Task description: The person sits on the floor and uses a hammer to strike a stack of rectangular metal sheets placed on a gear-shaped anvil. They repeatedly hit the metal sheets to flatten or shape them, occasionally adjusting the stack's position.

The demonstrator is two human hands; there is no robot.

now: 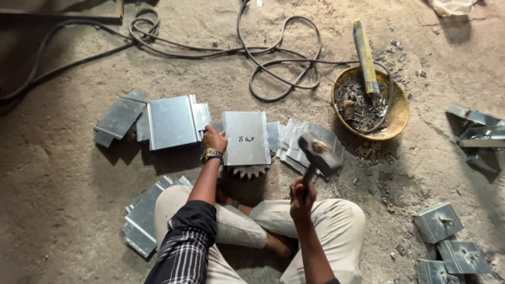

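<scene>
Posture: a person sits cross-legged on the dirt floor [63, 210], the work laid just beyond the knees.
Left hand [214, 141]: presses down on the left edge of a flat metal sheet [246, 138], fingers spread over the edge, apparently to keep it from shifting.
Metal sheet: lies face up on a toothed gear wheel [248, 171], whose teeth show below its near edge; the gear seems to serve as an anvil.
Right hand [302, 199]: clenched round the handle of a hammer [319, 152], whose head is raised over the stack to the right of the sheet and blurred.
Sheet stacks: bent sheets [171, 122] lie to the far left, more [143, 218] beside the left knee, and a fanned stack [294, 142] to the right, all within arm's reach.
Yellow bowl [397, 113]: far right, full of small metal scraps, with a wrapped rod [365, 55] leaning in it.
Cables [279, 66]: looped on the floor at the far side.
Brackets [437, 222]: folded pieces lie well apart at the near right.
</scene>
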